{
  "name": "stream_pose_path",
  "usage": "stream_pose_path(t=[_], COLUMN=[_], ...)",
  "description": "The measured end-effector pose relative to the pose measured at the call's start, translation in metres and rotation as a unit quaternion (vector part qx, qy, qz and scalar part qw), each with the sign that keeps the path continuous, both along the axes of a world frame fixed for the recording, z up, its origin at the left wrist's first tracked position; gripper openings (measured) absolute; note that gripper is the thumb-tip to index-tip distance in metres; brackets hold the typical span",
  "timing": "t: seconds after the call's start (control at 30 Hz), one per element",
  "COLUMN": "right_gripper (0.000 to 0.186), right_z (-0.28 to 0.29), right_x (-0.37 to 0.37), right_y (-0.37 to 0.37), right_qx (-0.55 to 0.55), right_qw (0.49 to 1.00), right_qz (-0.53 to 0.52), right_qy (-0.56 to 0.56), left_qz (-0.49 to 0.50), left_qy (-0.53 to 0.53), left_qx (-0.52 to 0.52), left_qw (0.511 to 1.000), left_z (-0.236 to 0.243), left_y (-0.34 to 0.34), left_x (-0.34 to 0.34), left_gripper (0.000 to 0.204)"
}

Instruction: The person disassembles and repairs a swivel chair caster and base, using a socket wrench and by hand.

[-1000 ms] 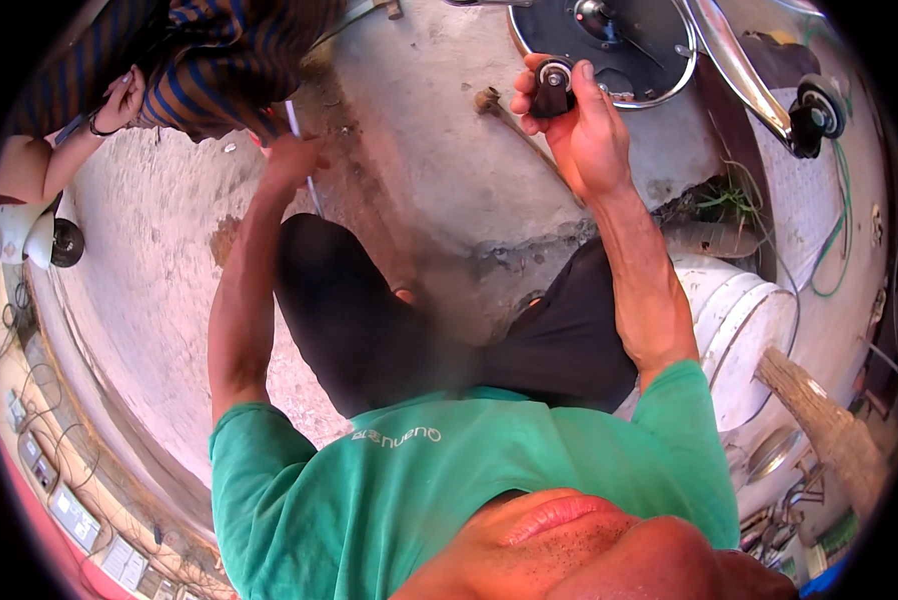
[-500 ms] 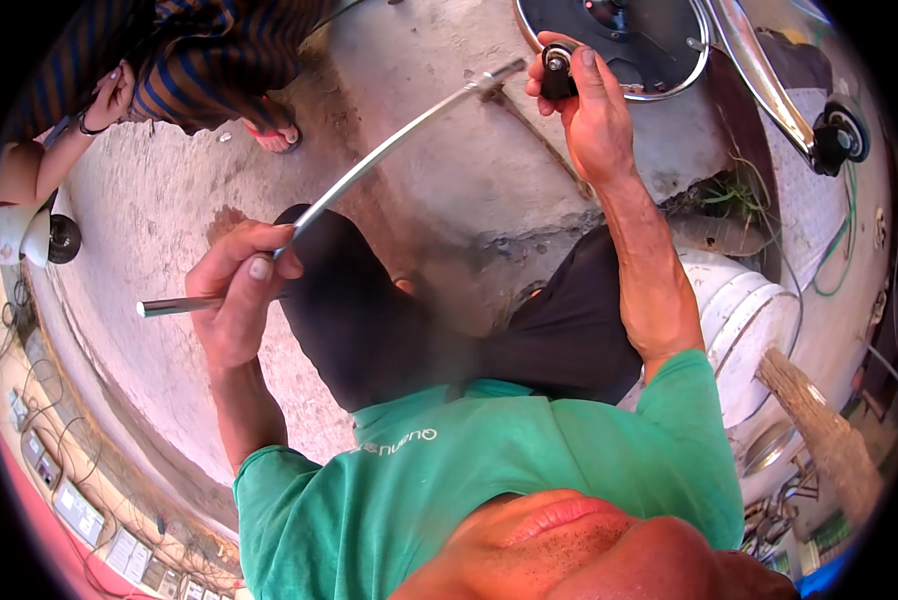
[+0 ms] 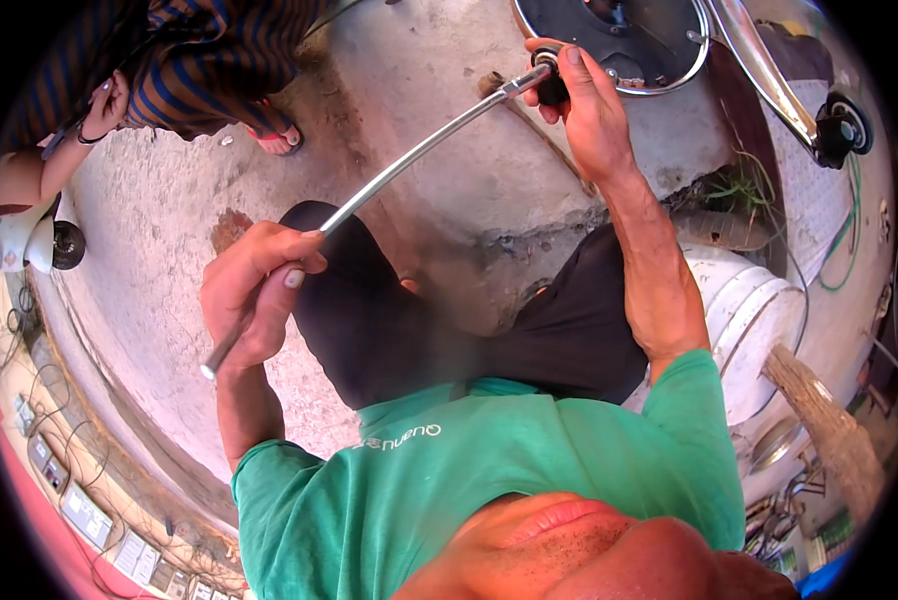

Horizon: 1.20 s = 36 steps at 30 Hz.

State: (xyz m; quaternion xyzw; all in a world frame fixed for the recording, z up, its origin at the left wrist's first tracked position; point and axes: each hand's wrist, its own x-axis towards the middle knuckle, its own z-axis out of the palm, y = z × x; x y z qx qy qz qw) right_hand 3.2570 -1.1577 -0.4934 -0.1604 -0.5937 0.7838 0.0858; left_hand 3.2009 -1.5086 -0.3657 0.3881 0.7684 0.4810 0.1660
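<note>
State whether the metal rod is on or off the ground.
Off: the left hand grips the metal rod, its tip at the black caster in the right hand.

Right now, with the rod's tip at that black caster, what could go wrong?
The metal rod could slip past the black caster and jab the right hand holding it. The left hand grips the rod near its other end, so the far tip may be hard to steady.
</note>
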Motion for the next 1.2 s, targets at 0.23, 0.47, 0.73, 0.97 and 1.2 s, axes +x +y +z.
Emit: stream_pose_path(t=[0.23, 0.47, 0.73, 0.97, 1.2], right_gripper=[0.057, 0.054, 0.051, 0.047, 0.041], right_z=[0.007, -0.004, -0.013, -0.016, -0.021], right_x=[0.000, -0.001, -0.003, -0.006, -0.007], right_y=[-0.005, -0.002, 0.006, -0.004, -0.003], right_qx=[0.019, 0.050, -0.049, 0.078, 0.202], right_qw=[0.998, 0.994, 0.984, 0.995, 0.977], right_qz=[0.003, 0.005, 0.055, -0.029, -0.066], right_qy=[-0.052, -0.093, -0.162, -0.054, -0.035], left_qz=[-0.050, -0.126, -0.052, 0.052, 0.140], left_qy=[0.143, 0.293, 0.210, -0.046, -0.314], left_qx=[-0.073, -0.108, -0.108, -0.080, 0.013], left_qw=[0.986, 0.942, 0.970, 0.994, 0.939], left_z=[0.032, 0.038, 0.026, 0.013, -0.005], left_y=[0.016, 0.033, 0.028, 0.021, 0.010], left_x=[-0.007, -0.004, 0.005, 0.019, 0.022], left_gripper=[0.021, 0.034, 0.022, 0.021, 0.025])
